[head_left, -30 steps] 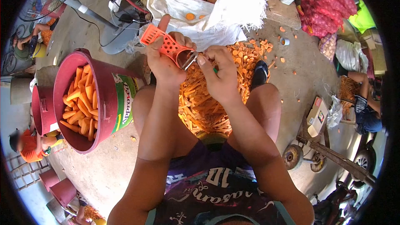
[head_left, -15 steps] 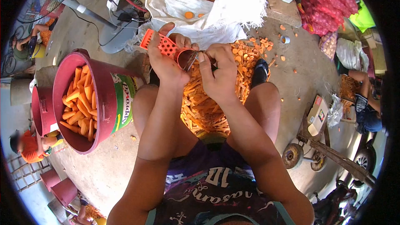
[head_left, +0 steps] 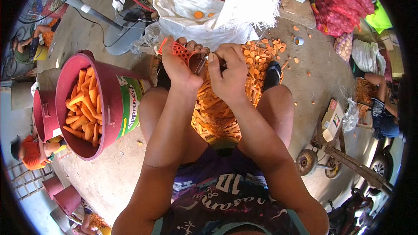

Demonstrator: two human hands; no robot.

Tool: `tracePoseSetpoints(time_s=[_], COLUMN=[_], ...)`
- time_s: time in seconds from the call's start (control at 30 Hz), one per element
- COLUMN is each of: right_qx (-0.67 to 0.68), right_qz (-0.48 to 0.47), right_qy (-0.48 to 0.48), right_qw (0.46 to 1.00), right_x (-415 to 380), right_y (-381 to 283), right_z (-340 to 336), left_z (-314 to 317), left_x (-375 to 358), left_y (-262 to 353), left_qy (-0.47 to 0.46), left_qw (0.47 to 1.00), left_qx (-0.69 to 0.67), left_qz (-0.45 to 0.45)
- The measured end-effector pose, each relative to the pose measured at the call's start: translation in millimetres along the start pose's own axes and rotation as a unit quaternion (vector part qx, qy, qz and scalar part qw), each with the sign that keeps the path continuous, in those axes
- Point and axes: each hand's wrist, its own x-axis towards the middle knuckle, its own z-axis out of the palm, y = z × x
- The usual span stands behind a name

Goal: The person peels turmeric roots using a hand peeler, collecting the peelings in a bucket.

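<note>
My left hand (head_left: 179, 67) grips an orange plastic piece (head_left: 180, 51) full of round holes, its fingers curled behind it. Its right end has a dark, rounded opening, where thin metal strips (head_left: 200, 66) show. My right hand (head_left: 229, 72) is closed beside that opening, thumb and forefinger pinched at the metal; what its fingers hold is mostly hidden and I cannot tell its kind. Below both hands, between my knees, lies a heap of carrot peelings and cut carrot ends (head_left: 215, 111).
A red bucket (head_left: 115, 124) of peeled carrots stands at left, by a fan stand (head_left: 117, 39). A white sack (head_left: 209, 28) of unpeeled carrots is ahead. Red net bags (head_left: 342, 6), a wooden cart (head_left: 335, 154) and a seated person (head_left: 385, 117) are at right; other people sit at left.
My left hand has moved slightly right and down with the orange piece, which has turned a little. Its fingers now wrap closer behind it. The right hand stays nearly in place.
</note>
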Motion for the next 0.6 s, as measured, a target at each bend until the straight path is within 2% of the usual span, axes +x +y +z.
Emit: tracePoseSetpoints(time_s=[0.1,0.43,0.6], right_qx=[-0.004,-0.001,0.015], right_qz=[-0.001,-0.029,-0.017], right_qy=[-0.001,-0.016,-0.021], right_qw=[1.0,0.999,1.0], right_x=[0.0,1.0,0.3], right_y=[2.5,2.1,3.6], right_z=[1.7,-0.1,0.5], left_z=[2.6,-4.1,0.2], left_x=[0.1,3.6,4.7], left_y=[-0.9,3.8,2.5], left_qy=[0.042,0.013,0.048], left_qw=[0.999,0.999,0.998], left_qx=[-0.002,-0.013,-0.017], left_qz=[-0.007,-0.036,-0.035])
